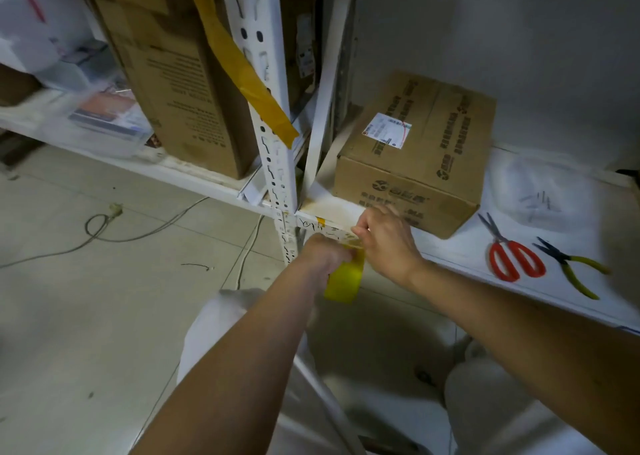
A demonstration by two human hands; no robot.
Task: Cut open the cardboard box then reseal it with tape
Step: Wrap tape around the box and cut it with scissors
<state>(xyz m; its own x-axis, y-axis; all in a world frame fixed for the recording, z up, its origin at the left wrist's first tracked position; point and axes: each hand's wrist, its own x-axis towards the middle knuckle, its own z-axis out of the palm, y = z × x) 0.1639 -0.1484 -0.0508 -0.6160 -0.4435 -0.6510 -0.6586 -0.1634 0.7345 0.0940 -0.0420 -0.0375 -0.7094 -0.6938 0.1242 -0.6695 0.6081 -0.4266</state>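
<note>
Centre frame, the left hand [327, 252] grips the yellow tape roll [346, 278] while the right hand [382, 238] pinches at its loose end, and the cardboard box [415, 153] sits closed on the shelf [450, 250] right of centre — stiff, probably light, best steadied by its edges.
</note>
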